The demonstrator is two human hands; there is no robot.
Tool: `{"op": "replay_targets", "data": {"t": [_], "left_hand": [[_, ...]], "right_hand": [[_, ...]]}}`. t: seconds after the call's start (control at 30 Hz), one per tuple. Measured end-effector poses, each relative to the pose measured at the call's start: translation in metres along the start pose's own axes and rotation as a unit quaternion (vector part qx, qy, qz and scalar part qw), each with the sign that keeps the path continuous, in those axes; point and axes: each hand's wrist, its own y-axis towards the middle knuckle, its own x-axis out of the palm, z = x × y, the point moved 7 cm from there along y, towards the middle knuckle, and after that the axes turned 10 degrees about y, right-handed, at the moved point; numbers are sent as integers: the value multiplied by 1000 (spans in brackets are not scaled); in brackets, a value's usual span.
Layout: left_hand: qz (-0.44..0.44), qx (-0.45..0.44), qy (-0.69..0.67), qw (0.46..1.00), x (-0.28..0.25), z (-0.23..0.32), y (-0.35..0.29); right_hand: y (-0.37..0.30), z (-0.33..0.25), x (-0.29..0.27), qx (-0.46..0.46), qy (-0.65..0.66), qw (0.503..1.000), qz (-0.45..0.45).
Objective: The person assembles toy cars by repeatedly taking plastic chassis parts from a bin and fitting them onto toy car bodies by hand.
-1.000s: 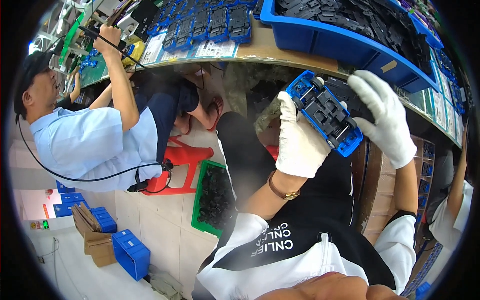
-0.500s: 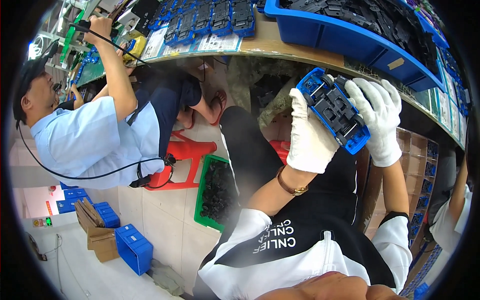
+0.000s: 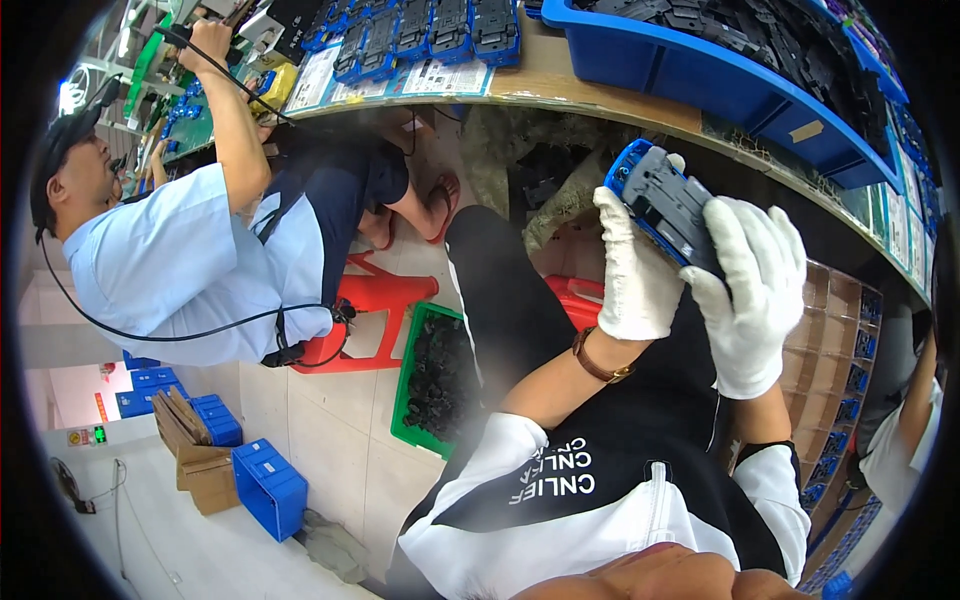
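From my remote seat I see a blue toy car body (image 3: 627,164) with a black plate (image 3: 668,205) on top, nearer the wearer than the big blue bin (image 3: 720,98). The left gloved hand (image 3: 640,285) clamps the body, thumb along its side; the right gloved hand (image 3: 750,290) touches the plate's near end, pinching or pressing, I cannot tell. I'd judge it light, stiff, slick; best held by its long sides.

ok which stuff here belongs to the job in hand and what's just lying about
Likely in the job:
- blue car shell
- black base part
- large blue bin of black parts

Apparently just lying about:
- cardboard
- open blue crate
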Motion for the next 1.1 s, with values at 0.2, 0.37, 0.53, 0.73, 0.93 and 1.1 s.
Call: {"op": "replay_targets", "data": {"t": [0.2, 0.37, 0.53, 0.73, 0.93, 1.1], "left_hand": [[-67, 89, 19, 994, 12, 8, -6], [106, 19, 98, 989, -17, 2, -3], [56, 57, 79, 994, -12, 14, 3], [18, 51, 65, 996, -5, 7, -2], [25, 52, 84, 995, -2, 5, -6], [37, 80, 112, 990, 4, 4, -10]], "right_hand": [[-5, 6, 17, 42, 58, 997, 23], [-7, 5, 22, 17, 48, 999, -9], [-37, 47, 23, 248, 414, 872, 82], [-51, 56, 57, 357, 620, 698, 41], [-59, 55, 57, 391, 619, 676, 78], [-59, 57, 54, 351, 647, 667, 113]]}}
